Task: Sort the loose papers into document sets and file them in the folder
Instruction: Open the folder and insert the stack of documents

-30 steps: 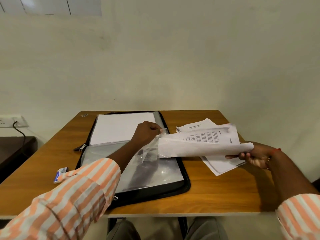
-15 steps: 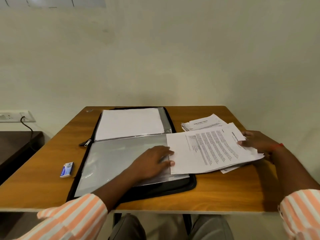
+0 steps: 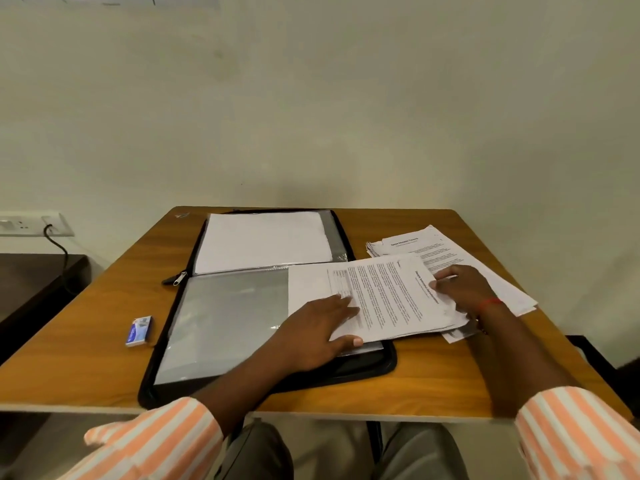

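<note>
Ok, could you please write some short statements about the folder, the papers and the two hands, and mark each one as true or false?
1. The folder lies open on the table. True.
2. The left hand rests with straight fingers on the printed sheets. True.
3. The right hand holds the printed sheets high above the table. False: it rests on their right end, and they lie partly on the folder.
4. The small blue box lies to the right of the folder. False: it lies on the table to the left of the folder.
5. A second pile of papers lies on the table beyond the right hand. True.
</note>
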